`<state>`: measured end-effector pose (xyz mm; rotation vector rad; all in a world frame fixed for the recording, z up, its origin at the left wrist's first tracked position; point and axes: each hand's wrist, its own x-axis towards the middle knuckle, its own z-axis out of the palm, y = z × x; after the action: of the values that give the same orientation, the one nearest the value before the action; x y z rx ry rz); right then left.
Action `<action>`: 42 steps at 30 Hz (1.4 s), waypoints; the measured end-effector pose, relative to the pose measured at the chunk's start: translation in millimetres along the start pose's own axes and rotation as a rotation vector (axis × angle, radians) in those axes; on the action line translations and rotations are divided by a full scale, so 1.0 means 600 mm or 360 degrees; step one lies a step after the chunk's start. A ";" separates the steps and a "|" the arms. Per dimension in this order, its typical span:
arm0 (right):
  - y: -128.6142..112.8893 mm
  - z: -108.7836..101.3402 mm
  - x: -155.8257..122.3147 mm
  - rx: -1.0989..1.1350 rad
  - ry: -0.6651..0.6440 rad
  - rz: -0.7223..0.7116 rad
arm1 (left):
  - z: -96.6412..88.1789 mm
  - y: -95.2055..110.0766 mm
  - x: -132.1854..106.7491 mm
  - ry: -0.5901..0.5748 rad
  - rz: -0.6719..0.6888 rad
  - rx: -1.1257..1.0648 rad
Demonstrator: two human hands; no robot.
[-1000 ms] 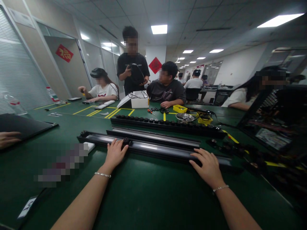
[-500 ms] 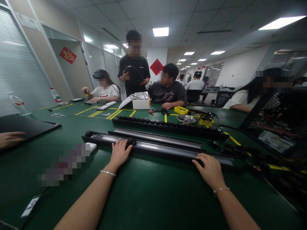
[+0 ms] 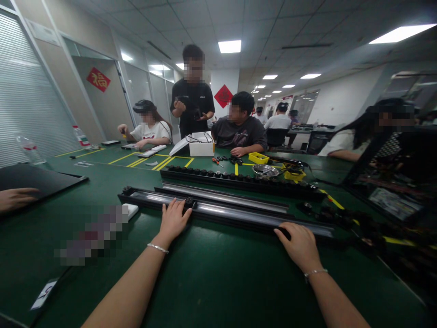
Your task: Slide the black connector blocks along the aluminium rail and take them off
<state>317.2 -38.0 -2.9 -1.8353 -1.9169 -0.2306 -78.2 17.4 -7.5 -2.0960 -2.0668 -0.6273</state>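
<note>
A long black rail (image 3: pixel 235 212) with a shiny metal strip along its top lies across the green table. My left hand (image 3: pixel 175 221) rests over its left part, fingers stretched and apart, with forefinger and thumb against a small black block (image 3: pixel 190 202) on the rail. Toward the right end, the fingers of my right hand (image 3: pixel 299 241) curl over the rail, and the thumb presses its near side. Directly behind lies a second rail (image 3: pixel 221 197) with a similar metal strip. Farther back is a black strip (image 3: pixel 239 180) bearing a row of small black knobs.
A metal dish (image 3: pixel 266 171), a yellow tray (image 3: pixel 258 158), pliers (image 3: pixel 217 161) and a white box (image 3: pixel 201 143) stand farther back. Dark parts crowd the right. At left lie a white-ended, blurred-out object (image 3: pixel 130 211) and a black panel (image 3: pixel 37 180) under another person's hand.
My left hand has moved slightly right along the rail, and the small black block has shifted right with it. My right hand keeps its place on the rail.
</note>
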 end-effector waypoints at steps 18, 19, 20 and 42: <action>0.000 -0.009 -0.003 0.0021 -0.0056 -0.0007 | -0.014 0.012 -0.002 0.0014 0.0049 0.0052; 0.000 -0.010 -0.003 0.0019 -0.0058 -0.0014 | -0.015 0.011 -0.002 0.0018 0.0044 0.0056; 0.000 -0.010 -0.003 0.0017 -0.0060 -0.0017 | -0.016 0.011 -0.002 0.0022 0.0040 0.0060; 0.002 -0.009 -0.006 0.0018 -0.0025 -0.0069 | -0.021 0.027 -0.012 0.0024 0.0033 -0.0002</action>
<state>319.7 -43.6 0.0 -1.7949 -1.9663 -0.2196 -64.9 4.9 4.1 -2.1043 -2.0346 -0.6395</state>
